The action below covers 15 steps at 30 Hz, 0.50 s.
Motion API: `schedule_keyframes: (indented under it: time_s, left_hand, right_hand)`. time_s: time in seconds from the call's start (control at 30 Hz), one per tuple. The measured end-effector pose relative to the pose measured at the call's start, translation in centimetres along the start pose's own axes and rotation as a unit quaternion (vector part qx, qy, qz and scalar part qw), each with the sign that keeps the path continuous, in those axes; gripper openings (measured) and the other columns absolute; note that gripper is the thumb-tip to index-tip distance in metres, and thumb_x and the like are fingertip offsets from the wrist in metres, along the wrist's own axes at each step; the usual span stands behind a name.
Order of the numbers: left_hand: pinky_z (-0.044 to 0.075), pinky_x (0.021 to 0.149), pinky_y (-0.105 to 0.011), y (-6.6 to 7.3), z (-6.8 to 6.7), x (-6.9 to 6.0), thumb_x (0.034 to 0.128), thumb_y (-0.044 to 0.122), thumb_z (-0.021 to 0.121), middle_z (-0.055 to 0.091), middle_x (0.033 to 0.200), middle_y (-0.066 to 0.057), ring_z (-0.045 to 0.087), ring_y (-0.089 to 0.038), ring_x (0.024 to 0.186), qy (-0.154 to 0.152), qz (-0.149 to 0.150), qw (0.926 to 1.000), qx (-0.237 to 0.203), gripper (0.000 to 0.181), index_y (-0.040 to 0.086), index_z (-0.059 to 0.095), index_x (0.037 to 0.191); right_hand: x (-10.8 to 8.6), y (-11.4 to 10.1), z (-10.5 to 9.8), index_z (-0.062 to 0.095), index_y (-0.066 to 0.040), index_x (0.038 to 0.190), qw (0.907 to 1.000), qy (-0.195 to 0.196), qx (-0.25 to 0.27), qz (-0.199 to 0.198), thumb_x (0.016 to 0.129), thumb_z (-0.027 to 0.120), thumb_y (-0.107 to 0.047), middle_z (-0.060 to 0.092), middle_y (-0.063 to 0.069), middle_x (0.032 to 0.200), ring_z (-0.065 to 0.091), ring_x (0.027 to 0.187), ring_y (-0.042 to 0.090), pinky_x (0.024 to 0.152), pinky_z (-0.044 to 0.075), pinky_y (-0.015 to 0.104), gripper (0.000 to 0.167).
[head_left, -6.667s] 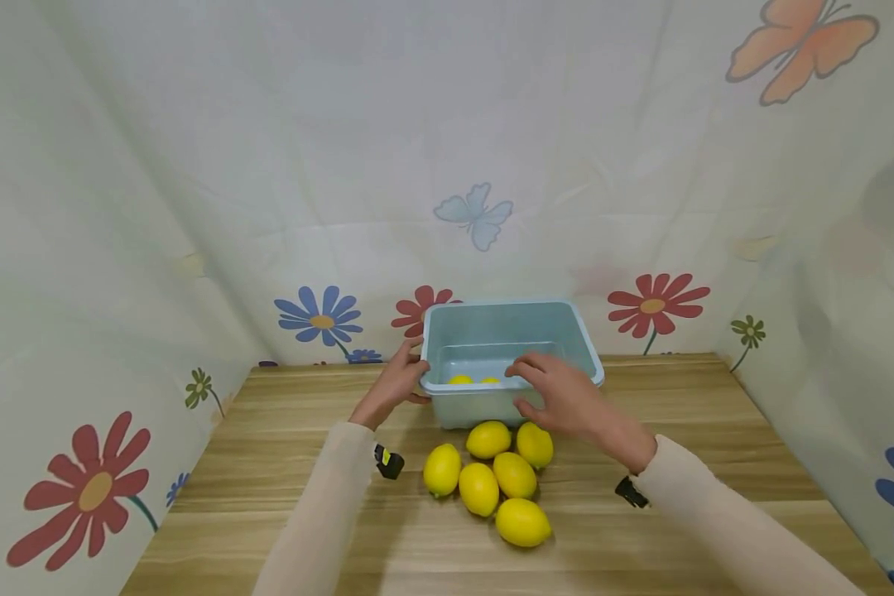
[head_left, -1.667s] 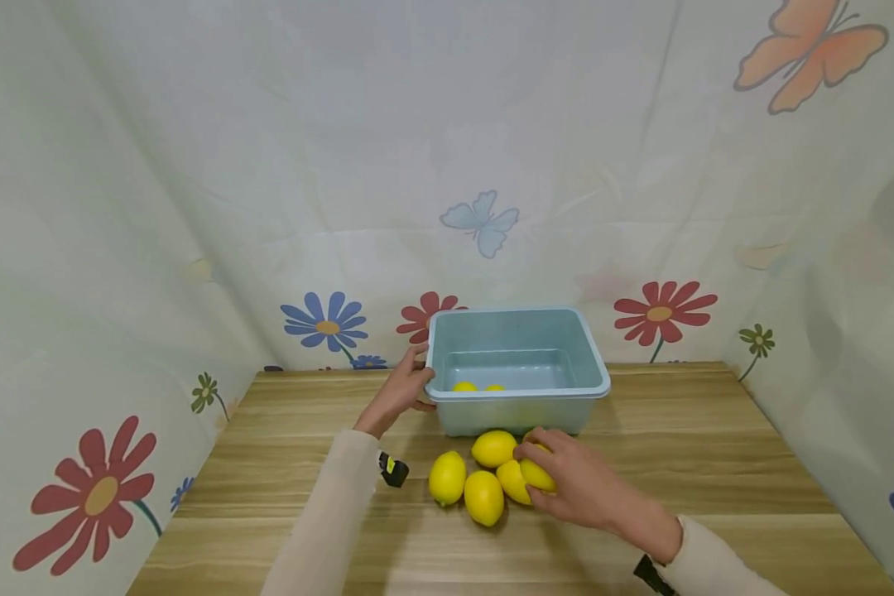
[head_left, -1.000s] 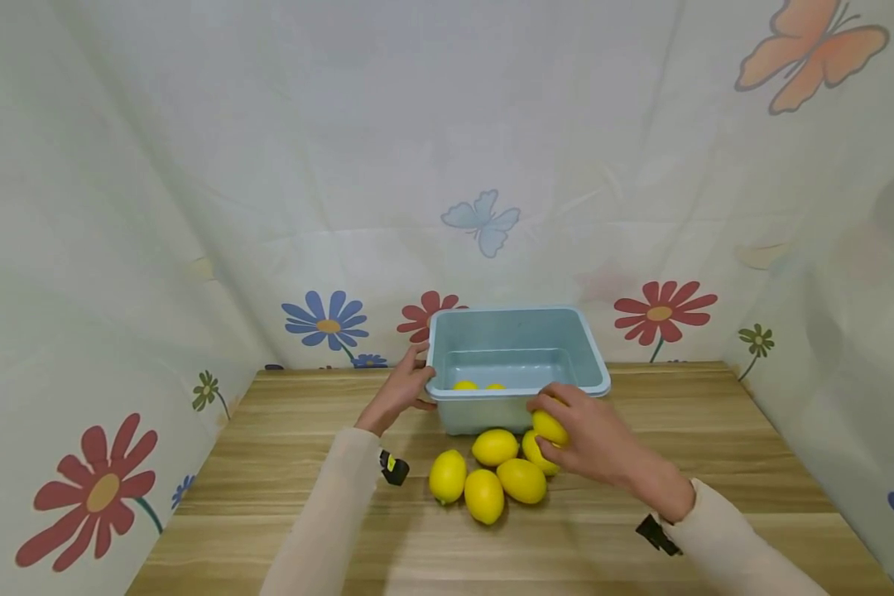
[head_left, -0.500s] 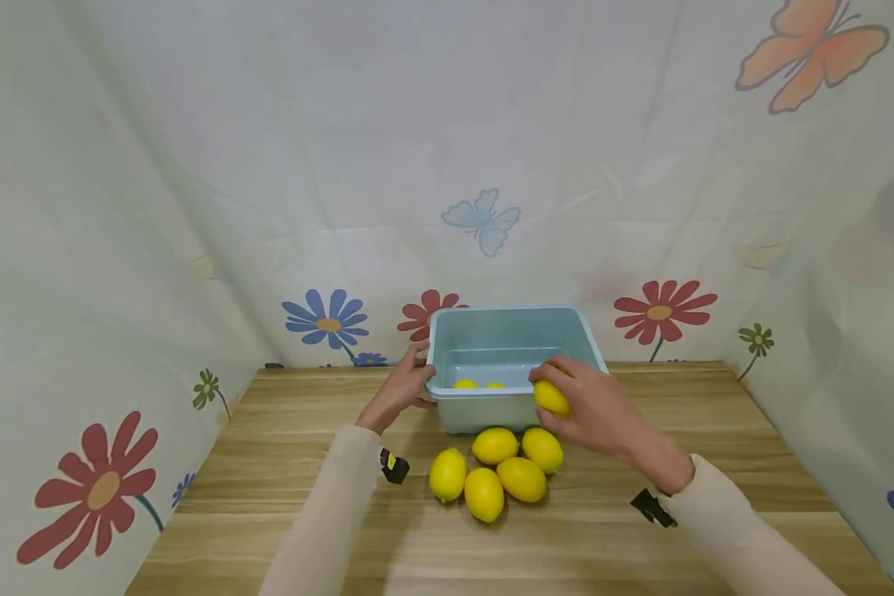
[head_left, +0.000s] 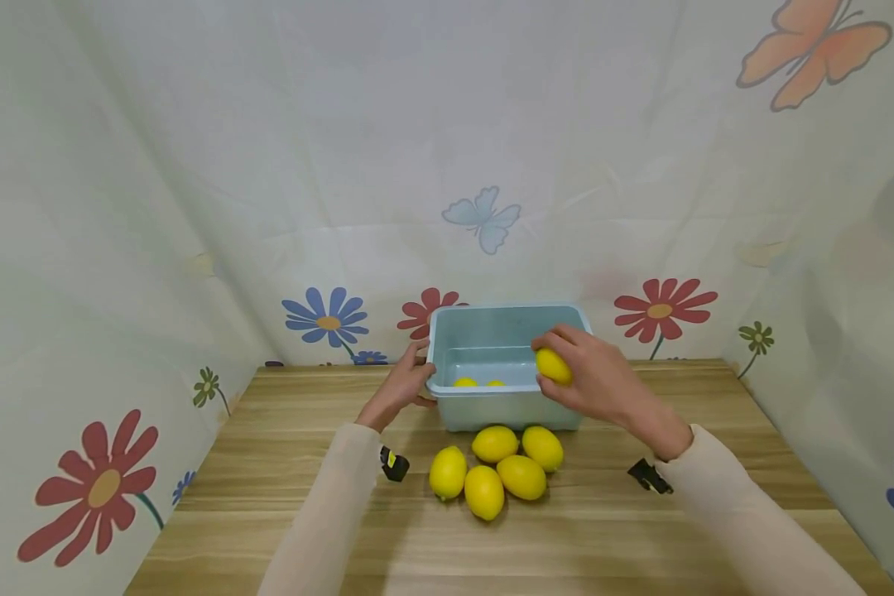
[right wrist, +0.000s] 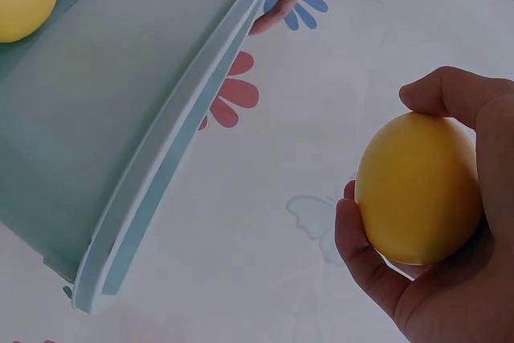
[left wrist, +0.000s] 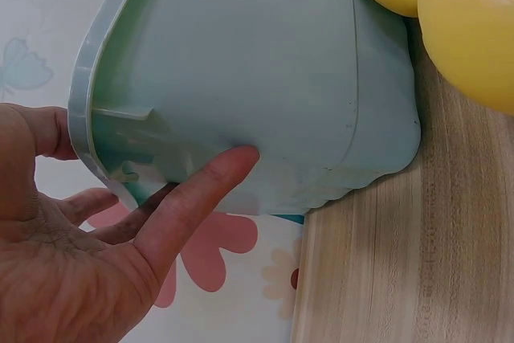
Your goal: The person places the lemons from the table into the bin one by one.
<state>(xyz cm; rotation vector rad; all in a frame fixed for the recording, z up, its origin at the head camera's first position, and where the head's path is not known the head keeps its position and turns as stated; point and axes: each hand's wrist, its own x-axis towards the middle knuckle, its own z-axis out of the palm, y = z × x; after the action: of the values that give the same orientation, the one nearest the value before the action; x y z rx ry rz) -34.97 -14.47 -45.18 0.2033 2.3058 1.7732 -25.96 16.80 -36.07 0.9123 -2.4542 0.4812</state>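
Observation:
A pale blue plastic bin (head_left: 492,411) stands at the back of the table with two lemons (head_left: 465,382) partly visible inside, the rest of its floor hidden by the front wall. My left hand (head_left: 400,385) grips the bin's left rim; in the left wrist view, one finger (left wrist: 201,194) lies along the outer wall (left wrist: 241,54). My right hand (head_left: 592,377) holds a yellow lemon (head_left: 554,366) over the front right of the bin. In the right wrist view, thumb and fingers curl round this lemon (right wrist: 418,190), above the rim. Several lemons (head_left: 521,478) lie clustered on the table before the bin.
The wooden table (head_left: 283,497) meets a pale curtain (head_left: 358,165) printed with flowers and butterflies, close behind the bin and along both sides. Black wrist cameras (head_left: 393,464) hang at both cuffs.
My right hand picked a lemon from the table cluster and raised it up and forward over the bin's front rim. The left hand stays at the bin's left rim.

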Motion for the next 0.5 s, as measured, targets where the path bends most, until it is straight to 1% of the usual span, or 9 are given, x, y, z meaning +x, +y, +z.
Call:
schedule_keyframes:
  time_s: [0.23, 0.5]
  left_hand:
    - [0.058, 0.077, -0.057, 0.0, 0.0, 0.1, 0.0991, 0.022, 0.047, 0.036, 0.150, -0.028, 0.051, -0.051, 0.123, -0.001, -0.005, 1.0000, 0.001, 0.061, 0.022, 0.022, 0.155]
    - [0.059, 0.076, -0.057, 0.0, 0.0, 0.1, 0.0992, 0.021, 0.047, 0.039, 0.148, -0.026, 0.052, -0.049, 0.123, 0.001, -0.005, 1.0000, 0.003, 0.060, 0.022, 0.024, 0.154]
  right_hand:
    - [0.8, 0.5, -0.3, 0.065, -0.012, 0.113, 0.9999, -0.002, -0.006, 0.010, 0.081, 0.076, -0.025, 0.062, 0.003, 0.104, 0.059, 0.076, 0.016, 0.066, 0.057, 0.028, 0.036]
    - [2.0, 1.2, -0.5, 0.064, -0.012, 0.113, 0.9997, -0.003, -0.010, 0.023, 0.082, 0.074, -0.026, 0.063, 0.004, 0.102, 0.059, 0.076, 0.018, 0.065, 0.056, 0.029, 0.035]
